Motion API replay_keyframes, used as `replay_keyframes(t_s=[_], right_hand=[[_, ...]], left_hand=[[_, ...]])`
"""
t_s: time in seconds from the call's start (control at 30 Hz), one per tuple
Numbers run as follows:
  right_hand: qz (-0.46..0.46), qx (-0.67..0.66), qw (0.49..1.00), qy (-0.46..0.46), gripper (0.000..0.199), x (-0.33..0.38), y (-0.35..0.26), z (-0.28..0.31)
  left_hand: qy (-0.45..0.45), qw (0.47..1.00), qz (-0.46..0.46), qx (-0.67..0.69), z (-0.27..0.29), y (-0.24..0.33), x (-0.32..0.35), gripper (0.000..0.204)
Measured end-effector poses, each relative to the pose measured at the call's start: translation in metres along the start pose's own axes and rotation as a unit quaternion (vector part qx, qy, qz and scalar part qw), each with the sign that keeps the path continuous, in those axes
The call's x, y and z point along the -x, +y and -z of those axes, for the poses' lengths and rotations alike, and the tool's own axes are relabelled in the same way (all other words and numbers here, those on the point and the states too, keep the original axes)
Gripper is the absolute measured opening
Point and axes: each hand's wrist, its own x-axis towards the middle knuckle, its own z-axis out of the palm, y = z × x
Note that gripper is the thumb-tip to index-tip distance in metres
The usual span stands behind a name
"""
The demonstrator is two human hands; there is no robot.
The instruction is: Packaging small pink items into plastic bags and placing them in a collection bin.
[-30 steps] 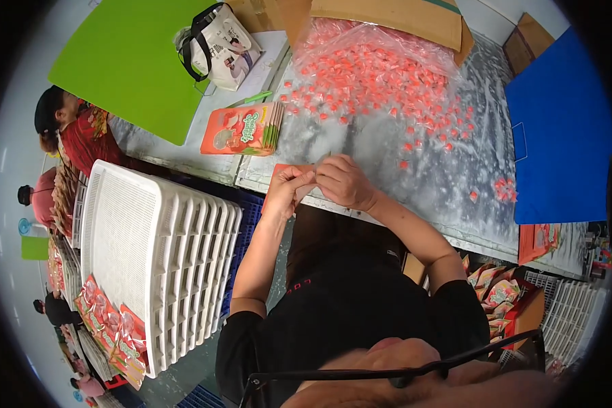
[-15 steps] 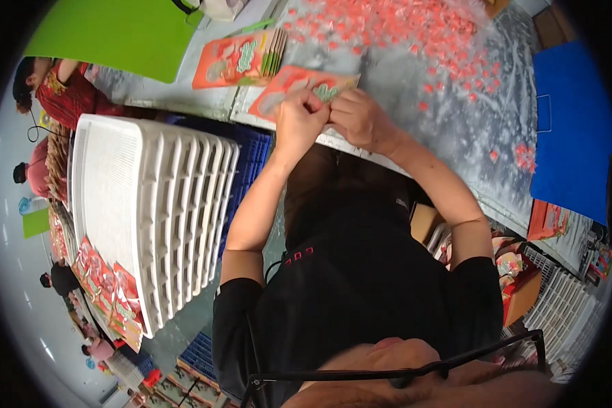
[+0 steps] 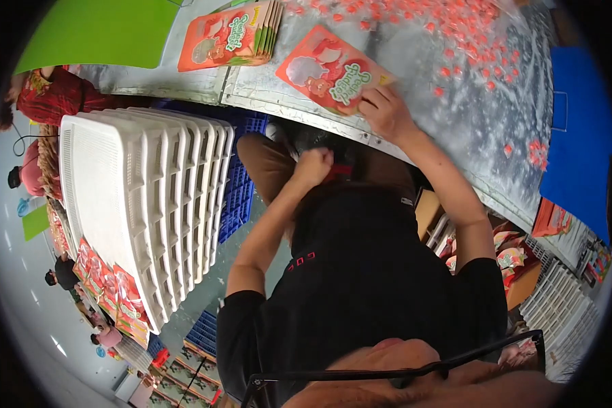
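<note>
A flat red-orange pouch with a printed front lies at a slant at the near edge of the metal-topped table. My right hand grips the pouch by its right-hand end, fingers bent over the front. Below the table edge, above my lap, my left hand is closed in a fist; whatever it may hold is hidden. To the left of the pouch lies a stack of matching pouches, fanned at its right side.
Many small red wrapped pieces spread over the table's far right. A blue board stands at the right and a green panel at the far left. Stacked white trays rise at my left, with more pouches on top. Co-workers are beyond.
My left hand has let go of the pouch and dropped toward my lap, closed. My right hand keeps hold of the pouch, which has moved right and turned.
</note>
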Motion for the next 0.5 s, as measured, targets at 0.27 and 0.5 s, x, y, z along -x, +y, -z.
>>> replay_keyframes(t_s=[0.27, 0.5], right_hand=[[-0.124, -0.08, 0.987, -0.057, 0.024, 0.022, 0.003, -0.008], [-0.158, -0.122, 0.974, -0.109, 0.026, 0.008, 0.001, -0.005]], left_hand=[[-0.251, 0.967, 0.007, -0.03, -0.1, -0.092, -0.014, 0.033], [-0.256, 0.967, 0.019, 0.009, -0.037, -0.062, -0.049, 0.035]])
